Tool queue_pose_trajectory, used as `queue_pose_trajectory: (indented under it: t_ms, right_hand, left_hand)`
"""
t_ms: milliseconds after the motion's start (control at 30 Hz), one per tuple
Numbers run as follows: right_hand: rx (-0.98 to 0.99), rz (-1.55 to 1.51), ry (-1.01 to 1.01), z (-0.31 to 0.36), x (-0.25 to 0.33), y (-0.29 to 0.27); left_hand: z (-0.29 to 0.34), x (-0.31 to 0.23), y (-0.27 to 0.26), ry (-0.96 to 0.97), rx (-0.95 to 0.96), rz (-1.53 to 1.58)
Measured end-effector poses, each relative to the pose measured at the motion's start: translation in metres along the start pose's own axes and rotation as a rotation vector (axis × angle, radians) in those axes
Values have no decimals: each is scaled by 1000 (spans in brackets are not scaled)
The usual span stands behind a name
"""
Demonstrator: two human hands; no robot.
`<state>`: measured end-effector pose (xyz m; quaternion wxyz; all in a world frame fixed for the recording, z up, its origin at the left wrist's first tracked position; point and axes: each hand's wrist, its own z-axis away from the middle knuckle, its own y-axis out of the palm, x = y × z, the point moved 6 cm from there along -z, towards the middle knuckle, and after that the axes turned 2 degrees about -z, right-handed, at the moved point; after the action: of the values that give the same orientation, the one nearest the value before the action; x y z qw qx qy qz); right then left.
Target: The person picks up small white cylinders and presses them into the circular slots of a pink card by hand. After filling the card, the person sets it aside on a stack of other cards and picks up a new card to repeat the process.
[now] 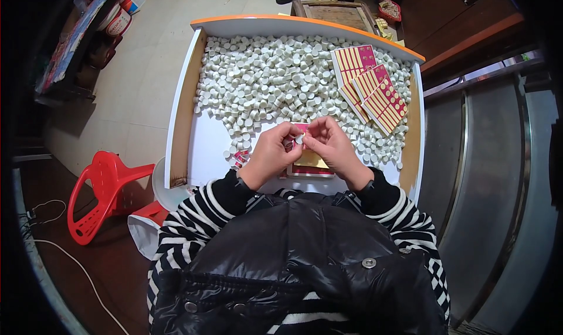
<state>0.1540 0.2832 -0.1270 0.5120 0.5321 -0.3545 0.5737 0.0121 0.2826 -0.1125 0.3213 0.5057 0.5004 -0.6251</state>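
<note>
I saw a wide walled tray [187, 112] sitting in front of the person, its raised sides evidently there to corral the heap of small white cylinders [270, 71]. Fanned sticker sheets [384, 103], magenta and yellow, lay over the heap's right side, probably to stay within reach. A magenta-and-yellow sheet [311, 171] lay nearer the body, partly under the hands. Left hand [271, 154] and right hand [337, 150] met above it, fingers curled nearly closed, pinching one white cylinder [299, 140] at their tips, presumably to steady it; I couldn't tell which bore more.
</note>
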Motion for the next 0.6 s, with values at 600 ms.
queue_pose_trajectory:
  t_ms: [600]
  right_hand:
    - [145, -385, 306, 10, 10, 2]
  left_hand:
    - [-3, 22, 8, -146, 13, 446]
